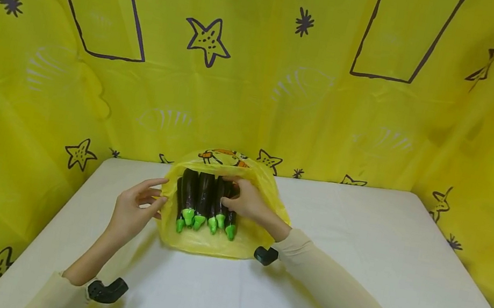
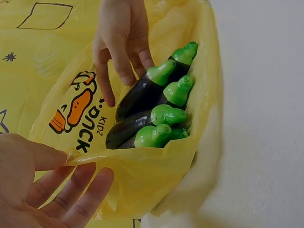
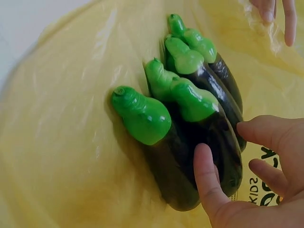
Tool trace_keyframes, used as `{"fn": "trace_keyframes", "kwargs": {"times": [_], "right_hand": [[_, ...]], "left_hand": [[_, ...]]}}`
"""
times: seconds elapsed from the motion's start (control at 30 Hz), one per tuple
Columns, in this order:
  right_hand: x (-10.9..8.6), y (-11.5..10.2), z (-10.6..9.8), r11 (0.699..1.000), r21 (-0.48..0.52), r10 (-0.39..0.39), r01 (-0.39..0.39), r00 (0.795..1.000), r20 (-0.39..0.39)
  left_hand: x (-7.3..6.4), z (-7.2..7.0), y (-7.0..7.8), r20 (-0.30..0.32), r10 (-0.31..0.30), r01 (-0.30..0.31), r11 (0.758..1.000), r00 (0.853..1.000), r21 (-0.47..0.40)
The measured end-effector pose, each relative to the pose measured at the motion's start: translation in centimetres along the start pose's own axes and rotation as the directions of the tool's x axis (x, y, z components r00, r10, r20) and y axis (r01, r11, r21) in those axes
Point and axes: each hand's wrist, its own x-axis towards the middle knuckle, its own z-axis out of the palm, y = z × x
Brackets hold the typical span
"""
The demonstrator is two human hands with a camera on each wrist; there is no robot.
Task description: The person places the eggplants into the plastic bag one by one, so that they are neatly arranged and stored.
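Observation:
Several dark, glossy eggplants with bright green caps lie side by side inside a yellow plastic bag. The bag's mouth faces the near side of the table. At its left edge, my left hand pinches the rim between thumb and fingers, as the left wrist view shows. My right hand reaches into the bag over the right-hand eggplants. In the right wrist view its fingers are spread, with fingertips at an eggplant; it does not grip one firmly. Part of the right hand's contact is hidden.
The bag rests on a white-covered table. A yellow curtain printed with stars stands behind the table and along both sides. Black wrist devices hang below both sleeves. A duck print marks the bag's inner side.

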Motion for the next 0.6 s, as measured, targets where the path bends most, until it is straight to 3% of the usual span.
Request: {"fn": "trace_keyframes", "kwargs": {"times": [0.37, 0.6], "right_hand": [[-1.3, -0.6, 0.0, 0.996, -0.067, -0.046, 0.053, 0.994, 0.098], [-2.9, -0.9, -0.3, 0.99, -0.082, -0.097, 0.113, 0.98, 0.172]], "left_hand": [[-0.1, 0.1, -1.0, -0.025, 0.101, -0.098, 0.989, 0.995, 0.112], [-0.5, 0.1, -1.3, -0.02, 0.225, -0.213, 0.946, 0.974, 0.244]]}}
